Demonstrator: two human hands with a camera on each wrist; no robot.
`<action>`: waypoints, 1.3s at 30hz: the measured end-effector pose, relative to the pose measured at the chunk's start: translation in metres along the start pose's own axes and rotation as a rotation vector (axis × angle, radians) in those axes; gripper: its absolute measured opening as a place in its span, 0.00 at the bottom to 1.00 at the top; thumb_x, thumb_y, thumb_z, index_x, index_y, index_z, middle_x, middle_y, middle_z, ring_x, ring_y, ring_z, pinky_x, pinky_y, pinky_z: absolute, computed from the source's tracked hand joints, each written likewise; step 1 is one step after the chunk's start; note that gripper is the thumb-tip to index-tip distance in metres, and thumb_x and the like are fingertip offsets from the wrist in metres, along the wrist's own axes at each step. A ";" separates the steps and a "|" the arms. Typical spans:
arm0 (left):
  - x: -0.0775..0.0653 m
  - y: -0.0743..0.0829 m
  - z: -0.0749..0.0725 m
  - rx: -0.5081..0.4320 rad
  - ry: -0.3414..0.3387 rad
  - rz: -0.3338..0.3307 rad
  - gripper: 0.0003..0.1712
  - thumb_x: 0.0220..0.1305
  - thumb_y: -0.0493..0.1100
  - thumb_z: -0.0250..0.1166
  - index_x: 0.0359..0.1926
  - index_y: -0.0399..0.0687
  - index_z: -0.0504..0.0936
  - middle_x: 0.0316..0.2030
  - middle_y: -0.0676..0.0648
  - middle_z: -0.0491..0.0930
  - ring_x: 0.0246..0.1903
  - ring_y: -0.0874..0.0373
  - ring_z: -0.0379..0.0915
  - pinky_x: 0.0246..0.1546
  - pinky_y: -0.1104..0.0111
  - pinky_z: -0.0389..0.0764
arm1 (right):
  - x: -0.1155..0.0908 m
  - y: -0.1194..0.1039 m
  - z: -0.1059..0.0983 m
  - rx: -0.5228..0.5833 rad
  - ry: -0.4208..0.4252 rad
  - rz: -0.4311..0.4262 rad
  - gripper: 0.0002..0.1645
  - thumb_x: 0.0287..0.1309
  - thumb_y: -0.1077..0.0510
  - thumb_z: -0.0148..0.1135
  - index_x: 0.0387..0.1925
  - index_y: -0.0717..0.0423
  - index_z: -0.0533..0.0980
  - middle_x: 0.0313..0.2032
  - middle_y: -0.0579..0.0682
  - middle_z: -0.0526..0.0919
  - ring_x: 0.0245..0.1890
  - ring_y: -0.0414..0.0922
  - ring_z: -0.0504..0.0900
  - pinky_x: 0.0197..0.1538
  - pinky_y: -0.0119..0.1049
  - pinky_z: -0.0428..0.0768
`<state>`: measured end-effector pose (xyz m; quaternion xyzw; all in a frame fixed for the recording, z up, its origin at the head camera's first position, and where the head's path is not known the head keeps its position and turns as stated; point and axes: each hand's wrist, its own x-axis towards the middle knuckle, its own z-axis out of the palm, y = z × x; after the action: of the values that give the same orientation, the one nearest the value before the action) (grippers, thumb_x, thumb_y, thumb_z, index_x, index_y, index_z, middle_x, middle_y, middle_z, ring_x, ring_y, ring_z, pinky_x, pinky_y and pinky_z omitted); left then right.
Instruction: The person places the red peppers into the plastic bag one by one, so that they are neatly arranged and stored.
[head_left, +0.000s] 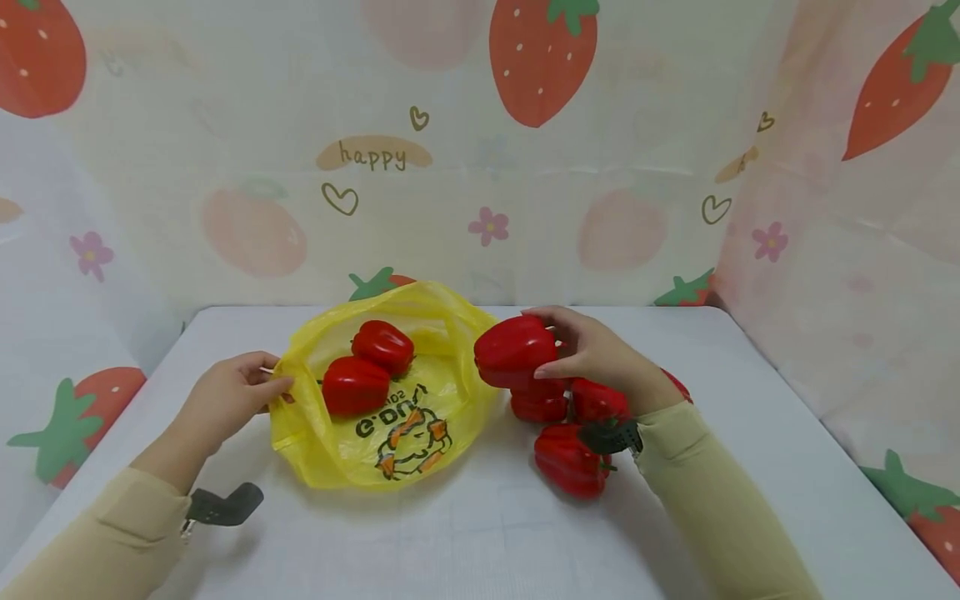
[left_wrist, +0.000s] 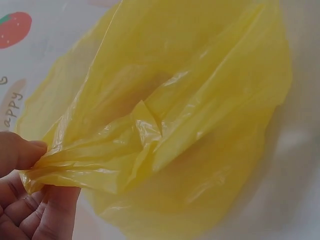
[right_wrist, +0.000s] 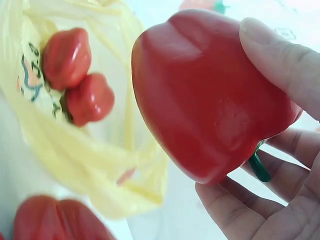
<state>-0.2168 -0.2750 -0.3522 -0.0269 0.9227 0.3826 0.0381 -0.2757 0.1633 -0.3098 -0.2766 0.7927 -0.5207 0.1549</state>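
One red pepper in right hand, fingers curled round stem end; yellow bag just left of fingertips, left hand pinching its edge.

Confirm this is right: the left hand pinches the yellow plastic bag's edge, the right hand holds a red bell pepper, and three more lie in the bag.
Not three: the head view shows two red bell peppers in the yellow plastic bag. The rest stands: the left hand pinches its edge and the right hand holds another red bell pepper.
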 end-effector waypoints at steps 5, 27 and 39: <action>-0.002 -0.001 -0.002 -0.006 0.006 -0.007 0.28 0.61 0.58 0.57 0.52 0.40 0.70 0.39 0.42 0.80 0.38 0.52 0.77 0.44 0.57 0.79 | 0.009 -0.021 0.016 -0.015 -0.032 0.009 0.41 0.47 0.59 0.69 0.63 0.48 0.61 0.54 0.51 0.72 0.52 0.51 0.72 0.45 0.44 0.80; -0.006 0.000 -0.003 -0.028 0.030 -0.001 0.27 0.61 0.58 0.57 0.48 0.40 0.72 0.37 0.44 0.81 0.37 0.53 0.76 0.43 0.58 0.79 | 0.076 -0.009 0.075 0.000 -0.053 -0.018 0.44 0.44 0.53 0.72 0.63 0.44 0.61 0.53 0.47 0.72 0.51 0.47 0.73 0.43 0.39 0.80; -0.006 0.002 -0.002 -0.027 0.026 0.007 0.26 0.62 0.58 0.56 0.48 0.40 0.72 0.38 0.43 0.81 0.37 0.53 0.77 0.43 0.58 0.79 | 0.090 -0.005 0.110 -0.045 -0.051 0.005 0.42 0.41 0.48 0.72 0.60 0.37 0.64 0.51 0.40 0.72 0.50 0.43 0.73 0.42 0.34 0.80</action>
<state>-0.2113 -0.2745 -0.3488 -0.0294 0.9179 0.3950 0.0242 -0.2875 0.0258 -0.3462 -0.2914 0.8005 -0.4953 0.1701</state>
